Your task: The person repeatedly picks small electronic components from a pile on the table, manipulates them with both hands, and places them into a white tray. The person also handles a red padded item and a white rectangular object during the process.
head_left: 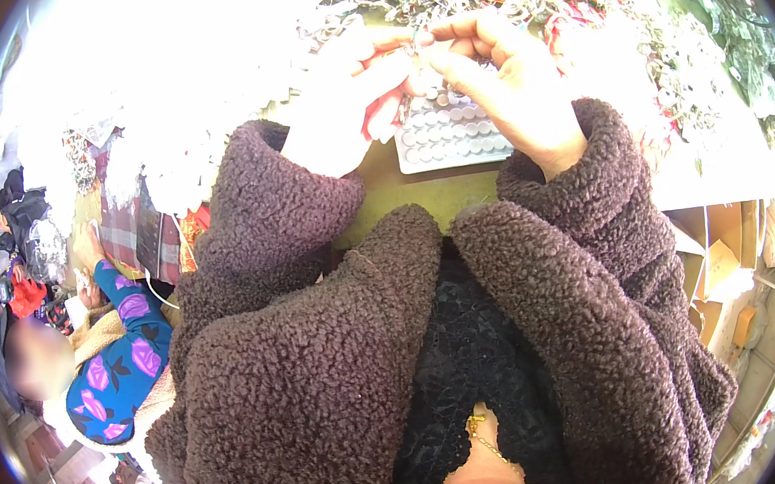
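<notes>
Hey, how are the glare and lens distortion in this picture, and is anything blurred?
In the head view, glare burns the upper left white and washes out much of the left hand; the same head view gives the right hand a clearer outline; the head view's fisheye bows the surroundings along a dark rim; also in the head view, a blur covers the co-worker's head.
</notes>
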The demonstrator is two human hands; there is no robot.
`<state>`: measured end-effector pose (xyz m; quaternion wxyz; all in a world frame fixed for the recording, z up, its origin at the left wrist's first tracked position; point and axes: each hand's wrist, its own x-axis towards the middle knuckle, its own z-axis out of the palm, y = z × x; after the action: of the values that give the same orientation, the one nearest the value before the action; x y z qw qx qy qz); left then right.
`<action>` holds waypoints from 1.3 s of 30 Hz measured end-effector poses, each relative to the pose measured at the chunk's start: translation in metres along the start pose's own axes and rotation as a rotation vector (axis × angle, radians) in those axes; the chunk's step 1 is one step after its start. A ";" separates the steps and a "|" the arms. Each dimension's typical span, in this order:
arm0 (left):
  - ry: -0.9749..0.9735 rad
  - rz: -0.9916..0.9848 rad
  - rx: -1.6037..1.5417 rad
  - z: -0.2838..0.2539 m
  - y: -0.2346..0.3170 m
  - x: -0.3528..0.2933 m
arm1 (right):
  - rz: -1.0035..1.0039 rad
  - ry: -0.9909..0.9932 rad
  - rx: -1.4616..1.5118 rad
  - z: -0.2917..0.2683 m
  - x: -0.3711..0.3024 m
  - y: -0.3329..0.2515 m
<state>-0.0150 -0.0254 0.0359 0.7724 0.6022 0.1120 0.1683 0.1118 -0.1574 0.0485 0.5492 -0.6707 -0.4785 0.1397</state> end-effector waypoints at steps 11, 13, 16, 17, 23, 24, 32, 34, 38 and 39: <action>0.050 0.113 0.153 -0.027 0.008 0.002 | 0.026 -0.133 -0.191 0.009 0.015 -0.015; 0.077 0.087 0.219 -0.025 0.011 0.003 | -0.019 -0.173 -0.196 0.007 0.016 -0.016; 0.089 0.062 0.284 -0.023 0.015 0.005 | -0.103 -0.125 -0.258 0.007 0.020 -0.010; 0.087 0.051 0.300 -0.011 0.014 0.004 | -0.089 -0.074 -0.291 -0.002 0.015 -0.011; 0.033 -0.027 0.165 -0.013 0.012 0.001 | -0.251 0.046 -0.357 -0.001 0.017 -0.006; -0.014 0.083 0.253 -0.013 0.009 0.003 | -0.194 -0.001 -0.330 -0.001 0.016 -0.007; -0.044 0.155 0.045 -0.012 0.002 0.002 | -0.081 -0.228 -0.328 -0.004 0.013 -0.015; 0.034 0.040 -0.095 -0.008 0.004 0.002 | -0.107 -0.244 -0.239 -0.003 0.013 -0.018; 0.079 -0.082 -0.293 -0.005 0.009 0.002 | 0.018 -0.172 -0.132 0.000 0.012 -0.021; 0.079 -0.086 -0.226 -0.006 0.009 0.001 | 0.030 -0.111 -0.125 0.002 0.012 -0.022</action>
<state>-0.0173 -0.0173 0.0432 0.8369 0.4986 0.1484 0.1702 0.1060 -0.1482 0.0706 0.4768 -0.7021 -0.5059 0.1544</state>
